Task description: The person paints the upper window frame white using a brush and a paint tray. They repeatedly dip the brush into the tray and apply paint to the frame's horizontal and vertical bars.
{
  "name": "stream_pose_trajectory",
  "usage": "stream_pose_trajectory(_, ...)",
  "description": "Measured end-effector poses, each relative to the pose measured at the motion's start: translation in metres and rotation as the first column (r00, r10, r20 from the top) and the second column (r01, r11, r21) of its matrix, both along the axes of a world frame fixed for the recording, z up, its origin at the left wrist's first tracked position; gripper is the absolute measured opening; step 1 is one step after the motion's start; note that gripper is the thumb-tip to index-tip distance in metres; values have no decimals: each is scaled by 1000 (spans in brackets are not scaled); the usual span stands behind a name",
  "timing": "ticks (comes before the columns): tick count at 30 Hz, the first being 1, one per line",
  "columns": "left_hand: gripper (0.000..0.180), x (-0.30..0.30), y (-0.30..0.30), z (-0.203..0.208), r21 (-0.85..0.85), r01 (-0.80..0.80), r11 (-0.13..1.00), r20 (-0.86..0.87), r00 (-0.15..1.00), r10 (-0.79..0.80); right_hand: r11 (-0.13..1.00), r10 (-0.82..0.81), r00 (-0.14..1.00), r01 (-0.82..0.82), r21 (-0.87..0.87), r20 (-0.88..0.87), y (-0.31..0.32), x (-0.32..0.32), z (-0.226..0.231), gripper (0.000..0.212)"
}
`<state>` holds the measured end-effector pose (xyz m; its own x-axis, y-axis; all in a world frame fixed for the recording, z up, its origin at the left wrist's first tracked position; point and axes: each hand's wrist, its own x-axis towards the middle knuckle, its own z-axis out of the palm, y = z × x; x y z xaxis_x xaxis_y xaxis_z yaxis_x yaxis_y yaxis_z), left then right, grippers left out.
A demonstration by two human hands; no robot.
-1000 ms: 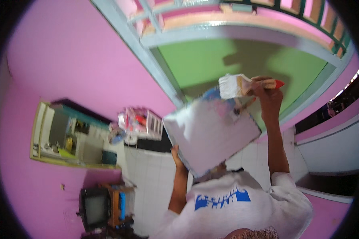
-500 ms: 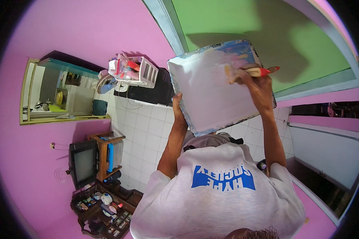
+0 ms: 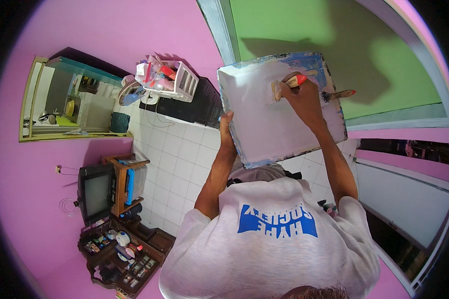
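Note:
A square tray with pale pinkish-white paint over its inside and blue, chipped rims is held up before me. Along its left edge, my left hand is closed on the rim, thumb on top and the other fingers hidden beneath. Over the tray's upper middle, my right hand grips a paintbrush with a red-tipped handle. Its pale bristles point left and seem to touch the painted surface. Past that wrist, a second paintbrush lies across the tray's right rim, its wooden handle sticking out.
A green wall panel with a grey-blue frame stands just beyond the tray. To the left are a white basket of bottles on a black surface, a television and a wooden dresser with small items. White floor tiles lie below.
My right hand has moved a little left and up over the tray with its paintbrush. The second paintbrush on the right rim now shows apart from the hand. The left hand keeps its hold.

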<state>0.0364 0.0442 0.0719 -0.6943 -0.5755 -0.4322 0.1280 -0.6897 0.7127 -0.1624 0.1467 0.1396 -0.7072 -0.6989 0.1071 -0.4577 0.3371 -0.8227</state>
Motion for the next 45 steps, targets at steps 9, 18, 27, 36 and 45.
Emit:
stream_pose_trajectory(9,65,-3,-9,3,-33,44,998,-48,998,-46,975,94,982,-58,-216,164,-9,9,-21,15)
stream_pose_trajectory(18,65,-4,-14,-6,-29,78,997,-25,997,-79,971,92,992,-71,-227,84,-32,3,-26,22)
stream_pose_trajectory(27,57,-2,-11,9,22,15,1000,3,1000,-16,938,-92,892,227,-261,443,-5,-12,-11,27)
stream_pose_trajectory(36,54,4,-10,2,-31,43,999,-75,996,-45,805,52,375,533,-261,926,22,-3,-16,31)
stream_pose_trajectory(45,52,16,-12,-36,-218,-68,974,-176,984,29,754,180,246,587,-295,952,33,13,-23,26)
